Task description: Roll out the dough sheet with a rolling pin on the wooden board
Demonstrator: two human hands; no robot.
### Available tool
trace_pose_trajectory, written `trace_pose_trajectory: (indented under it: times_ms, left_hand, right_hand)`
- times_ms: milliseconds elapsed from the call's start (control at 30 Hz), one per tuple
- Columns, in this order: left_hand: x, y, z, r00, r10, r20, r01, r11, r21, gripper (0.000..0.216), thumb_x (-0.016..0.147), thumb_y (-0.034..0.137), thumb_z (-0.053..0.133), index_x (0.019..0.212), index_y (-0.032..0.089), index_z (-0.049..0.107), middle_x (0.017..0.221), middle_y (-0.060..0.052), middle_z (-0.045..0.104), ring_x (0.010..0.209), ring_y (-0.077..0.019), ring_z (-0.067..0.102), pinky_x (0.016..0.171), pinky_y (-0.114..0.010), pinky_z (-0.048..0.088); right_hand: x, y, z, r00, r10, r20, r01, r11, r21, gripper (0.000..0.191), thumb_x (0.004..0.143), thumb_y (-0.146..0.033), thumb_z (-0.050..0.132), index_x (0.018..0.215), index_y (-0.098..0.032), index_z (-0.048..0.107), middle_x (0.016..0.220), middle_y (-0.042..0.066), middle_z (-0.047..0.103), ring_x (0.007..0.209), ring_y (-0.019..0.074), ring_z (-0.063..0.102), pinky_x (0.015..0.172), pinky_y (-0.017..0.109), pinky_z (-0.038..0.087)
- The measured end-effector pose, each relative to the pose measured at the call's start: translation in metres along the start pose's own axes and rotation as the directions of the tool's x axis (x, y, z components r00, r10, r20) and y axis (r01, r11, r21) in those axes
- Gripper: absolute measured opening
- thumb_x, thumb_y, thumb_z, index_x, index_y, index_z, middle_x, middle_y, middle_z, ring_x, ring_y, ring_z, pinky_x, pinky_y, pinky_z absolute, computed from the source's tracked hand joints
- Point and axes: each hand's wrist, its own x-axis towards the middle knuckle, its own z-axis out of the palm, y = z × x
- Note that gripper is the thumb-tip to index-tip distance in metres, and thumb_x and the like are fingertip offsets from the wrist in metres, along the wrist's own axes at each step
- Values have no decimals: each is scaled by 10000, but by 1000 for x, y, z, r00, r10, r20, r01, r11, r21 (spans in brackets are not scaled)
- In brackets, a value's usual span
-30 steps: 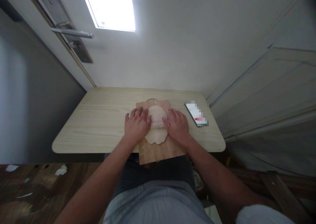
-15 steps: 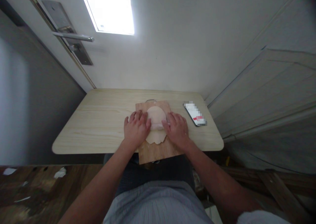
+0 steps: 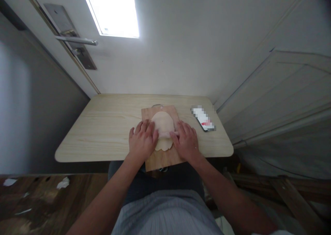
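A flat sheet of pale dough [image 3: 162, 119], rounded at the far end and wavy along the near edge, lies on a wooden cutting board [image 3: 160, 162]. Across it runs a light-coloured rolling pin [image 3: 166, 134]. My left hand [image 3: 142, 138] is over the pin's left end, thumb toward the dough, and hides that end. At the other end my right hand [image 3: 186, 140] bears on the pin with its thumb along it and its fingers bent over the far side. Both palms face down.
The board sits on a pale wood-grain table [image 3: 103, 128] and juts past its near edge. A phone [image 3: 203, 118] lies to the right. Beyond the table stands a white door with a metal handle [image 3: 76, 40]. Paper scraps [image 3: 63, 183] litter the floor at lower left.
Both hands and the rolling pin have shifted slightly toward me over the dough. The view has moved a little; the board and phone stay put on the table.
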Motion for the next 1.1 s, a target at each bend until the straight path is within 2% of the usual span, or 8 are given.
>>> trace_pose_trajectory:
  times_ms: [200, 433, 700, 867, 1100]
  left_hand:
    - [-5, 1, -1, 1000, -3, 5, 3, 1000, 2, 486, 1028, 460, 298, 1405, 267, 537, 1548, -89, 497, 1429, -293, 430, 1131, -537, 370]
    - [2, -2, 1, 1000, -1, 12, 1, 1000, 8, 489, 1031, 470, 287, 1408, 274, 529, 1565, -71, 478, 1429, -291, 423, 1118, -516, 383]
    - [23, -9, 7, 1000, 14, 25, -14, 1000, -1, 502, 1032, 480, 280, 1407, 253, 525, 1548, -95, 489, 1418, -307, 418, 1100, -516, 391]
    - [40, -14, 10, 998, 6, 65, -6, 1000, -3, 498, 1028, 482, 285, 1415, 266, 514, 1552, -87, 481, 1411, -294, 419, 1101, -499, 394]
    - [62, -20, 14, 991, 23, 135, -21, 1000, -17, 524, 1020, 495, 261, 1435, 271, 490, 1552, -106, 461, 1415, -311, 403, 1095, -537, 387]
  right_hand:
    - [-8, 0, 1, 1000, 2, -22, -2, 1000, 16, 584, 1027, -509, 379, 1467, -139, 482, 1502, 171, 508, 1352, 314, 453, 1117, 497, 322]
    - [2, -2, 0, 1000, 23, 15, -23, 1000, 1, 558, 1026, -529, 377, 1446, -184, 508, 1498, 158, 520, 1361, 327, 446, 1138, 554, 277]
    - [21, -5, -2, 999, 32, 38, -31, 999, -35, 550, 1034, -532, 353, 1439, -198, 518, 1492, 155, 529, 1346, 335, 457, 1126, 569, 272]
    - [39, -3, 5, 999, 36, 28, -35, 998, -55, 562, 1034, -526, 357, 1449, -179, 510, 1477, 150, 545, 1326, 351, 465, 1119, 565, 267]
    - [60, -2, 12, 997, 65, 49, -60, 994, -93, 561, 1022, -519, 384, 1461, -194, 510, 1459, 144, 565, 1293, 349, 486, 1101, 545, 289]
